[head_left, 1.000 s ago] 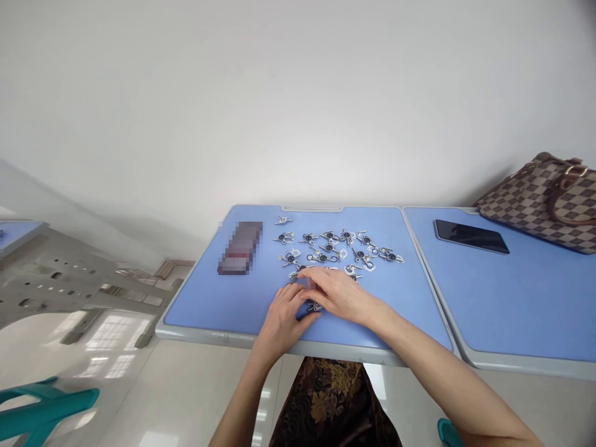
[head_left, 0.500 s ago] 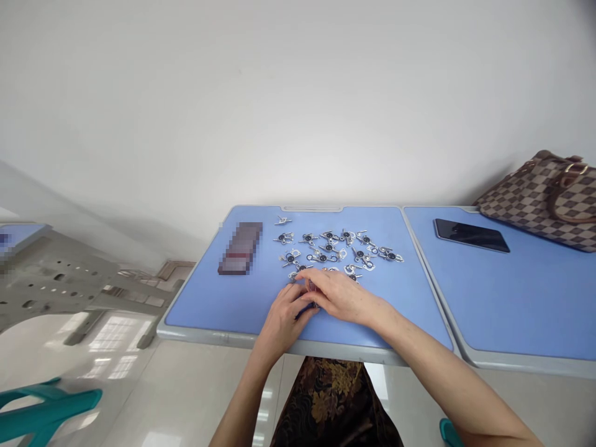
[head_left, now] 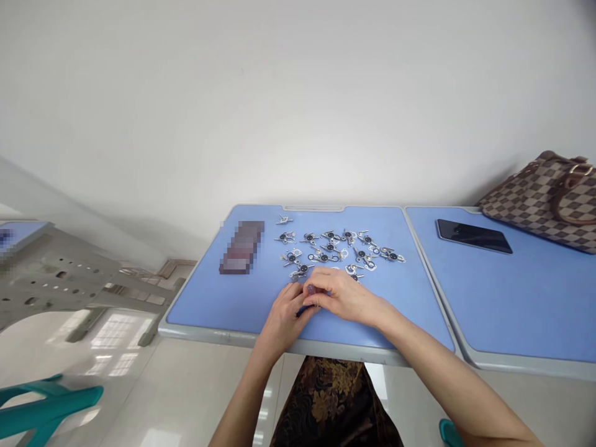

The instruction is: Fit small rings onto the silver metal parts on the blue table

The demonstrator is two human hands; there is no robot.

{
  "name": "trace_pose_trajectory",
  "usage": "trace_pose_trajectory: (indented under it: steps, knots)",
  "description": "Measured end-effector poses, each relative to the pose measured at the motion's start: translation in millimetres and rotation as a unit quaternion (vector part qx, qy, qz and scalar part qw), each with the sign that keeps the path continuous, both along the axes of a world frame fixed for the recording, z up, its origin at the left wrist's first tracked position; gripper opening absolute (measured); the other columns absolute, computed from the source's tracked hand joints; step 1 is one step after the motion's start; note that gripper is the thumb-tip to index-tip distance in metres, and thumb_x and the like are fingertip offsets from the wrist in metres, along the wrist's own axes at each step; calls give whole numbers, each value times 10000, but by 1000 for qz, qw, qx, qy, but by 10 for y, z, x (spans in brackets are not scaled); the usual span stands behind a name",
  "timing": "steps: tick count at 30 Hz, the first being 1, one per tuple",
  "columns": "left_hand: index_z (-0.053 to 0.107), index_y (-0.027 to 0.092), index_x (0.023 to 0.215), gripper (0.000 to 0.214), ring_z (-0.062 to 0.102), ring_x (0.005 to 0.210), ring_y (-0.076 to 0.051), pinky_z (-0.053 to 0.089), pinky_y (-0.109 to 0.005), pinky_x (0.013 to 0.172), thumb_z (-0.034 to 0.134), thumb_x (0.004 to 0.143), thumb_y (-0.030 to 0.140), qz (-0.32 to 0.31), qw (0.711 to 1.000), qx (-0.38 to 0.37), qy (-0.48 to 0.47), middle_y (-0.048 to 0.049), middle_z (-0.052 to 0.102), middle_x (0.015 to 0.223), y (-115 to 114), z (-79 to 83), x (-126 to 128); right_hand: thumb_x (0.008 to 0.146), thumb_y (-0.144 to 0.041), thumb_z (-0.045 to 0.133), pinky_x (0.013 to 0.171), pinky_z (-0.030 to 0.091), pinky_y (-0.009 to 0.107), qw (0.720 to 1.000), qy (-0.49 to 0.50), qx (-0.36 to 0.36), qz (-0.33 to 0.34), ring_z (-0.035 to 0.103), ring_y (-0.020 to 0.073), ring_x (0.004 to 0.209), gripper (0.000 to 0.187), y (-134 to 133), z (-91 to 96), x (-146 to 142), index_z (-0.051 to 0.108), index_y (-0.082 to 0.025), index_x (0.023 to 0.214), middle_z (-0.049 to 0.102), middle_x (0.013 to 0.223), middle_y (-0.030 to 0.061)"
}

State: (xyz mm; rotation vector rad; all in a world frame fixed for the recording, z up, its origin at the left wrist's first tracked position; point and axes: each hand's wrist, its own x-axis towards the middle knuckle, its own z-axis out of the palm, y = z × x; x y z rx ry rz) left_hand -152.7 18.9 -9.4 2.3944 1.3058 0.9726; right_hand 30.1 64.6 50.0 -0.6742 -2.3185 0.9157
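Note:
My left hand [head_left: 285, 313] and my right hand [head_left: 342, 295] meet over the near middle of the blue desk [head_left: 214, 310]. The fingers of both are curled in and pinching; whatever sits between them is mostly covered, with only a small shiny bit showing. Just beyond them lie several small metal pieces with black round centres and loose rings, like keychain parts. One such metal piece [head_left: 302, 269] is close to my left fingertips, and another piece [head_left: 392, 255] lies at the right of the group. A small silver piece [head_left: 284, 220] rests apart at the back.
A pixelated dark rectangular item [head_left: 242, 248] lies on the desk's left. On the adjoining right desk are a black phone [head_left: 474, 236] and a checkered handbag [head_left: 544, 198]. A white wall [head_left: 298, 105] rises behind. A green stool [head_left: 51, 403] stands at lower left.
My right fingers have drawn in slightly and closed lower against my left hand, uncovering more of the nearby metal piece. The left hand stays almost in place. The view has shifted slightly.

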Motion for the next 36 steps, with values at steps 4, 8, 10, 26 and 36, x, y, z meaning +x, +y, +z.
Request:
trace_pose_trajectory:
  steps: [4,8,10,26,36]
  knots:
    - [625,213,1000,127,567,890,-178,490,-319,759,561,927,295,-1,1000,-10,3,-42,613,955,1,-15,-20,955,-164,516,745,431,259,999,-11,-19,29,547,125,807,121,20,89,67,630,-190,924,592,887,15]
    - [637,212,1021,141,567,921,-190,493,-332,781,570,920,284,-2,1000,-18,12,-57,621,991,7,-18,-29,968,-147,451,806,440,310,997,-44,-39,50,553,159,906,161,23,168,119,585,-195,1044,619,978,43]
    - [644,209,997,132,570,917,-191,494,-328,780,569,919,284,1,1000,-21,12,-57,621,976,6,-4,-21,965,-148,428,802,442,326,996,-61,-39,45,547,167,891,159,11,183,122,557,-194,1046,612,972,49]
    - [632,229,1072,178,577,969,-195,499,-347,831,601,898,242,-13,1000,-25,6,-60,622,1036,-9,14,-17,952,-121,429,780,447,309,995,-64,-74,7,580,157,884,231,17,146,121,468,-219,1157,617,1005,39]
    - [657,218,1008,134,583,963,-197,505,-348,827,571,915,263,-9,1000,-18,17,-66,628,1022,-19,27,-13,948,-193,466,765,435,315,995,-98,17,0,545,169,862,105,0,160,83,524,-207,1034,594,1000,54]
